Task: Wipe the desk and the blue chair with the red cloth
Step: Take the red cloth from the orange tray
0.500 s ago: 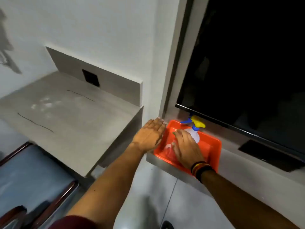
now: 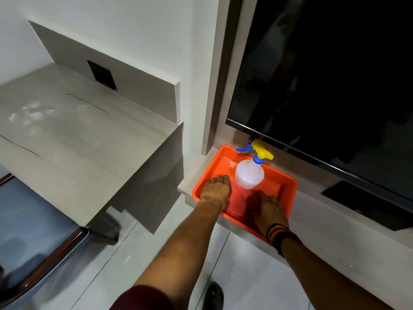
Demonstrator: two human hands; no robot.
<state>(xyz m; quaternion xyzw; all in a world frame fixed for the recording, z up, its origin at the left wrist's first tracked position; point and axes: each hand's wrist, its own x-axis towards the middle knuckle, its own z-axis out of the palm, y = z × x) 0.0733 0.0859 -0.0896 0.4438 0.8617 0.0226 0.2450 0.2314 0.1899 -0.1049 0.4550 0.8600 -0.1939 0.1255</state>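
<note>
You are working under even, bright indoor light, with pale glare lying on the desk (image 2: 73, 135). The chair (image 2: 33, 231) at the frame's edge is blurring and bending.

Single head view looks steeply down, close over the orange tray (image 2: 288, 182) and desk (image 2: 78, 139).

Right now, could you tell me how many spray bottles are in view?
1: the spray bottle stands upright in the orange tray, beyond both hands, below the dark screen. No others visible.

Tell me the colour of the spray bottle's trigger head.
Yellow with blue parts, on the spray bottle, head view.
</note>
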